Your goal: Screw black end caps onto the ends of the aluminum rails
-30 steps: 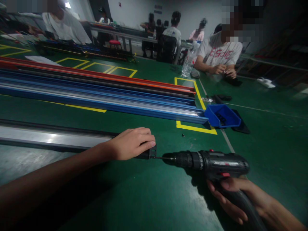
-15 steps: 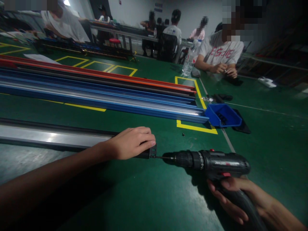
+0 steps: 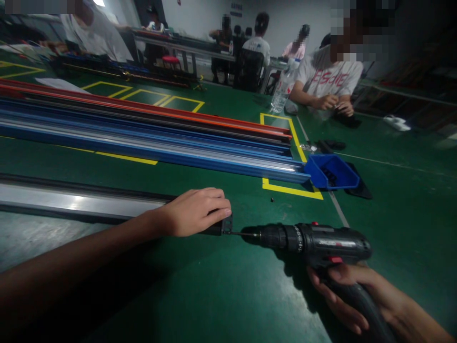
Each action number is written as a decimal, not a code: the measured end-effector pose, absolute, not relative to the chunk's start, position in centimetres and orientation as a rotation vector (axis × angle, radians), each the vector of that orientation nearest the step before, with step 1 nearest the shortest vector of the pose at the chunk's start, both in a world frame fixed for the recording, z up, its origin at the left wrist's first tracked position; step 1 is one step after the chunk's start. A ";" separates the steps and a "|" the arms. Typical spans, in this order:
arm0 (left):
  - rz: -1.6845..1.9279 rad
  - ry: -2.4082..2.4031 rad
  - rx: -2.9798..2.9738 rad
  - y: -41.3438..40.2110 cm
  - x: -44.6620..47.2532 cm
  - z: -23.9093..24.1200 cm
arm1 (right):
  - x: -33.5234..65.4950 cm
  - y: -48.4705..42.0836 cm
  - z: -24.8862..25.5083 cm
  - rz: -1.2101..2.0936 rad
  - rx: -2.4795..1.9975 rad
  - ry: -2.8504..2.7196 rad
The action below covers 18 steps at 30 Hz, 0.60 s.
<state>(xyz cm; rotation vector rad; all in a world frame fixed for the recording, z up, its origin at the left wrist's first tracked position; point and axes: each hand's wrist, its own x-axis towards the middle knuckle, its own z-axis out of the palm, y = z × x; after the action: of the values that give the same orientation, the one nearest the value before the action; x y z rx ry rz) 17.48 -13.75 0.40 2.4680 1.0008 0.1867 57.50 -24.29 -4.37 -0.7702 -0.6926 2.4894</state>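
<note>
My left hand (image 3: 198, 213) is wrapped over the right end of a long black and silver metal profile (image 3: 82, 197) on the green table. A small black end cap (image 3: 227, 224) with slots sits at that end, partly under my fingers. My right hand (image 3: 352, 293) grips the handle of a black cordless drill (image 3: 321, 240) with red buttons. Its long thin bit (image 3: 246, 234) points left, and the tip meets the lower corner of the end cap. Whether a screw sits at the tip is too small to tell.
Behind my left hand lie long blue profiles (image 3: 200, 155) and an orange one (image 3: 200, 114). A blue bin (image 3: 333, 172) with small black parts stands at their right end. A small screw (image 3: 272, 200) lies nearby. Farther back are a water bottle (image 3: 280, 93) and a seated person (image 3: 326, 78).
Almost nothing differs. Both hands, the drill and the profile hold the same places, and the view has shifted very slightly.
</note>
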 end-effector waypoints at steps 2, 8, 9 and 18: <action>0.197 0.997 2.469 -13.8 17.5 0.4 | 57.6 -24.3 -4.3 2.494 -0.804 -0.690; 0.172 1.014 2.465 -13.8 17.6 0.4 | 58.0 -24.4 -4.4 2.501 -0.796 -0.687; 0.169 1.013 2.468 -13.8 17.6 0.4 | 58.0 -24.4 -4.4 2.496 -0.796 -0.691; 0.165 1.013 2.462 -13.9 17.6 0.5 | 57.8 -24.6 -4.4 2.472 -0.789 -0.674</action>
<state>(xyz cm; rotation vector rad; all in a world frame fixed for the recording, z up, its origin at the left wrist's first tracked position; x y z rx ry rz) 17.62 -13.87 0.52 2.4623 1.0130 0.1651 57.80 -24.62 -4.37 -0.7885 -0.6739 2.4721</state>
